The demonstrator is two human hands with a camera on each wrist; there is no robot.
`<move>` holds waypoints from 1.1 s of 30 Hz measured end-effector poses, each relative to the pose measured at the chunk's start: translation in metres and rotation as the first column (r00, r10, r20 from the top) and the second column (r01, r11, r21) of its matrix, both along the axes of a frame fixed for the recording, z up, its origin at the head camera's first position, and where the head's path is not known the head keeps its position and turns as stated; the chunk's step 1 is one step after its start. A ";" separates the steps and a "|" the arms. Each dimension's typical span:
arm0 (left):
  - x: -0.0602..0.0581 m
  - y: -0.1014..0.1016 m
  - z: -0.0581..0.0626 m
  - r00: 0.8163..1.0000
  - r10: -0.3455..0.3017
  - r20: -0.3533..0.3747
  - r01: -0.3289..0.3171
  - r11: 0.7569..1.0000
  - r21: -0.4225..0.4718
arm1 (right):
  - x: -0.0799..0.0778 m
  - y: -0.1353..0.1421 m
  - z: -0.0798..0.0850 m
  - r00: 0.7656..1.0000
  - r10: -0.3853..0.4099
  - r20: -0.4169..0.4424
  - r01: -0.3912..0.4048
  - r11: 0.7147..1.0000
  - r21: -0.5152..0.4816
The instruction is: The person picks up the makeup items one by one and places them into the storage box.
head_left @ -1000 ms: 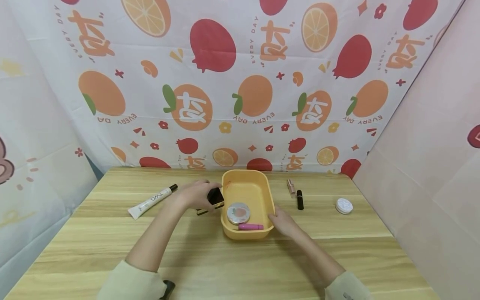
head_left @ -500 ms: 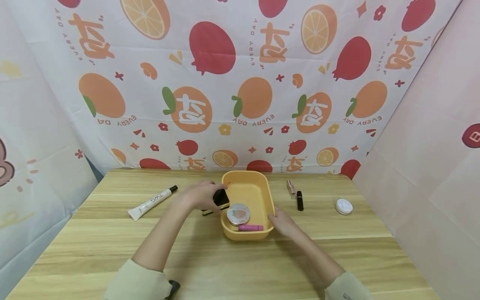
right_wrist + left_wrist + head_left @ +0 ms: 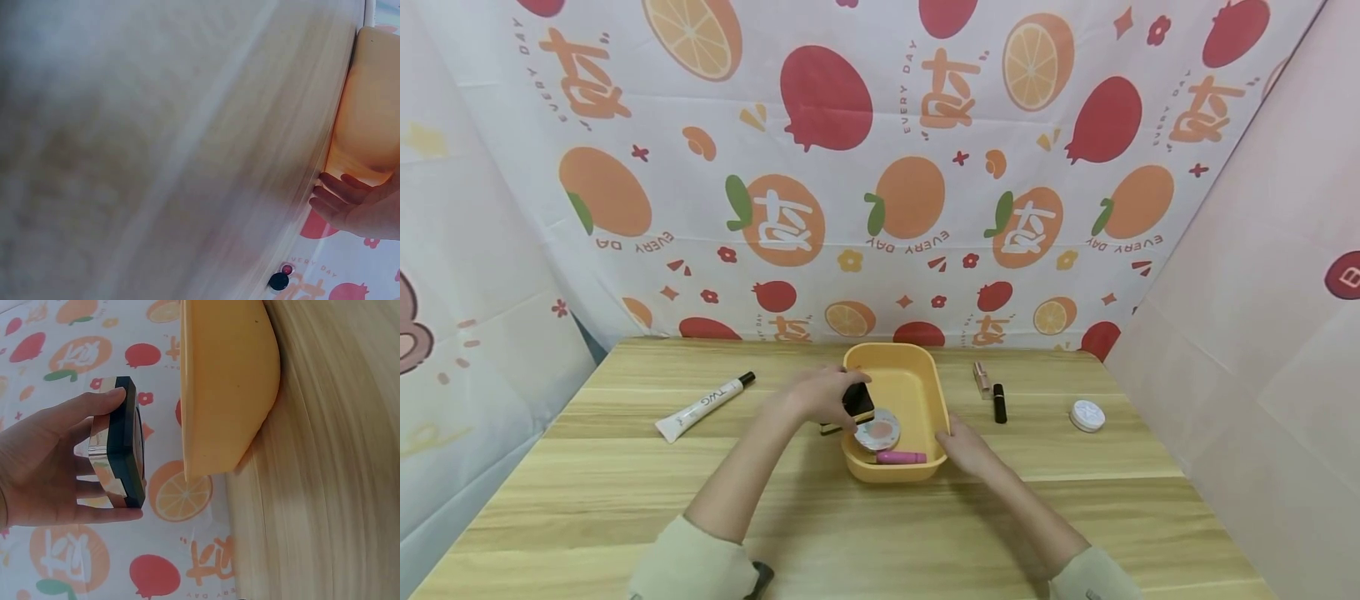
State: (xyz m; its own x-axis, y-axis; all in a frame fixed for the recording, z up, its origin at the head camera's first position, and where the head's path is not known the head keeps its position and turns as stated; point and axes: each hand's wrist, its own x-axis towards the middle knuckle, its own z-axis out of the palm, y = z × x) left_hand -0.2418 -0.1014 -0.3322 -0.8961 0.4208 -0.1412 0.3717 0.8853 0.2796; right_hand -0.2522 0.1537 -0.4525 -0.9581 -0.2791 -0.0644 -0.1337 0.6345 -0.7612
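My left hand (image 3: pixel 822 397) grips a square black-and-gold compact case (image 3: pixel 858 402) over the left rim of the yellow plastic bin (image 3: pixel 910 388). In the left wrist view the thumb and fingers span the case (image 3: pixel 119 447) at its edges, and it is tilted on its side. On the bin's right side my right hand (image 3: pixel 972 450) pinches the rim, thumb on top; in the right wrist view its fingers (image 3: pixel 337 190) lie along the outer wall. Inside the bin are a round silver tin (image 3: pixel 877 431) with a peach-coloured print and a pink tube (image 3: pixel 901 457).
A white squeeze tube (image 3: pixel 703 407) with a black cap lies at the left. Right of the bin lie a pink lipstick-like tube (image 3: pixel 982 379) and a black one (image 3: pixel 999 403). Farther right is a round white case (image 3: pixel 1087 415). A fruit-print curtain (image 3: pixel 880 200) hangs behind the table.
My left hand has moved right with the compact case, from beside the bin to over its left rim. My right hand stays at the bin's right rim.
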 end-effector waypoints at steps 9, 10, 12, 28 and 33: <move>-0.002 0.007 -0.007 1.000 -0.006 -0.004 0.006 1.000 -0.006 | 0.001 0.000 -0.002 1.000 0.008 -0.011 -0.008 1.000 -0.005; -0.002 0.008 -0.007 1.000 -0.006 -0.005 0.006 1.000 -0.011 | 0.001 0.001 -0.003 1.000 0.009 -0.011 -0.009 1.000 -0.007; -0.002 0.010 -0.007 1.000 -0.005 -0.003 0.005 1.000 -0.016 | 0.001 0.001 -0.003 1.000 0.011 -0.008 -0.011 1.000 -0.008; -0.004 0.027 -0.013 0.998 -0.053 -0.046 0.052 0.998 -0.025 | -0.001 0.002 -0.003 1.000 0.011 -0.010 -0.011 1.000 -0.019; -0.006 0.033 -0.016 0.999 -0.042 -0.031 0.042 0.999 -0.024 | -0.001 0.002 -0.004 1.000 0.014 -0.017 -0.014 1.000 -0.012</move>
State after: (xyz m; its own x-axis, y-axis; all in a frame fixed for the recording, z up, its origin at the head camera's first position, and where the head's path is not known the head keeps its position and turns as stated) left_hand -0.2478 -0.0683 -0.3479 -0.8818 0.4552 -0.1234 0.4170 0.8747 0.2470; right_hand -0.2532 0.1560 -0.4562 -0.9550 -0.2931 -0.0445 -0.1556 0.6232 -0.7665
